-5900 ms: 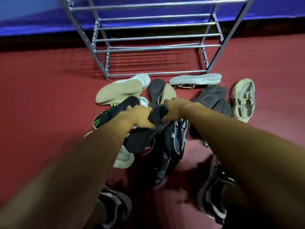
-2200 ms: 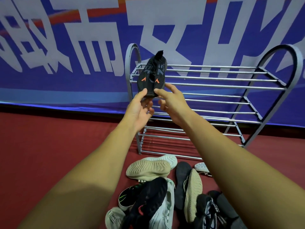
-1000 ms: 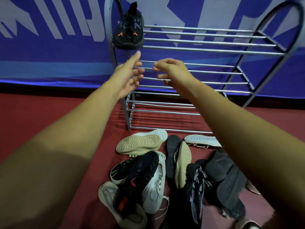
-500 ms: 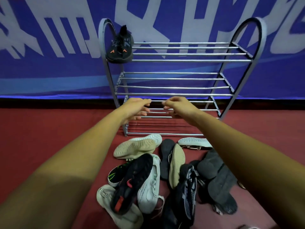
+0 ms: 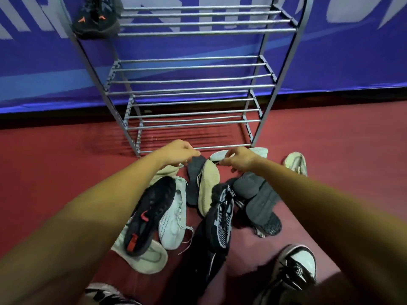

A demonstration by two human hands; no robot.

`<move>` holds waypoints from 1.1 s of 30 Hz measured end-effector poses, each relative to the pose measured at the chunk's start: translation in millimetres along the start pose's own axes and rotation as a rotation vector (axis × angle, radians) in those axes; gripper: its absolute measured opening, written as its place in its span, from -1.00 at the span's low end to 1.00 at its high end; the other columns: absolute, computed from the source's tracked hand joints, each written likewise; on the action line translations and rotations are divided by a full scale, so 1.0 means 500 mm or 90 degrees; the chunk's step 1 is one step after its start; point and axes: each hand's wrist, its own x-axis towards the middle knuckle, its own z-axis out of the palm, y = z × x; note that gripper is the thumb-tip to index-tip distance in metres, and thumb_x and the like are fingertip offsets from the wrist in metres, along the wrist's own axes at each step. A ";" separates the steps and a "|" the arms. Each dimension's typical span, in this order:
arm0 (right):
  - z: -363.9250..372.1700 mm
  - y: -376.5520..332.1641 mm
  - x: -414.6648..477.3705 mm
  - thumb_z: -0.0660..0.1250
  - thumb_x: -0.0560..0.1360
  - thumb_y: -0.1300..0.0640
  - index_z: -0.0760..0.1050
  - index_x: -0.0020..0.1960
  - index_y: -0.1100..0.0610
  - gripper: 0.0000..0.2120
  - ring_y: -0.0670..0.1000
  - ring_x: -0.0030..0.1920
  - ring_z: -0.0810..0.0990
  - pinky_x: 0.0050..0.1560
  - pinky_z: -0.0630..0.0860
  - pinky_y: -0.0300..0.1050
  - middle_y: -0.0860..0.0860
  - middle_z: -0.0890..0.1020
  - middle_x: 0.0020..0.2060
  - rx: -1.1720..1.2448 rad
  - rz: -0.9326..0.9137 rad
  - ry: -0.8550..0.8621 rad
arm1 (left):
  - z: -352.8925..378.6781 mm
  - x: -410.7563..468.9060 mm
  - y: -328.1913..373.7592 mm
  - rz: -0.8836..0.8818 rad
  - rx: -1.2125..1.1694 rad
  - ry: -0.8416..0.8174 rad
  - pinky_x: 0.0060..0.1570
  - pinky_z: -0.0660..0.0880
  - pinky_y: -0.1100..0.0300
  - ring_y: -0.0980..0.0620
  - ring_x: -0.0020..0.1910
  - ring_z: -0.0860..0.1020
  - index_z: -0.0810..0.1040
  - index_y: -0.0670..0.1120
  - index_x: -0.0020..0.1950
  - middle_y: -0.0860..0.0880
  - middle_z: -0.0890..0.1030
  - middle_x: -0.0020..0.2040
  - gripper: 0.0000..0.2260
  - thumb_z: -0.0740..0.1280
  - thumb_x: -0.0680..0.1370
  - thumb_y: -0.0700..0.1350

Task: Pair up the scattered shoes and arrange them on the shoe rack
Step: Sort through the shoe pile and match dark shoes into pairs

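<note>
The grey metal shoe rack (image 5: 198, 81) stands against a blue banner. A black pair with orange marks (image 5: 97, 18) sits at the left end of its top shelf. Scattered shoes lie on the red floor in front: a black shoe with red marks (image 5: 152, 214), a white knit shoe (image 5: 174, 219), a cream-soled shoe (image 5: 208, 190), a dark-soled shoe (image 5: 193, 183) and a black-and-white mesh shoe (image 5: 222, 219). My left hand (image 5: 178, 151) hovers, loosely curled, at the dark-soled shoe's tip. My right hand (image 5: 240, 158) has its fingertips at a white-soled shoe (image 5: 257, 151). Neither hand lifts anything.
Two grey shoes (image 5: 257, 197) lie right of the pile, and a cream shoe (image 5: 296, 164) lies alone further right. Another cream shoe (image 5: 145, 258) is under the black one. My own black-and-white shoes (image 5: 295, 267) show at the bottom. The rack's lower shelves hold nothing.
After the black pair was set on the top shelf and let go, both hands dropped from rack height to the far edge of the pile. My view tilted down.
</note>
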 end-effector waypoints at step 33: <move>0.282 0.127 0.100 0.30 0.52 -0.07 0.36 0.33 0.13 -0.53 0.23 0.27 0.42 0.20 0.41 0.15 0.16 0.46 0.23 -0.366 -0.099 0.015 | 0.254 0.141 -0.211 -0.217 0.096 -0.056 0.12 0.58 -0.05 -0.20 0.12 0.58 0.30 -0.17 0.39 -0.21 0.54 0.16 -0.53 0.27 0.48 -0.22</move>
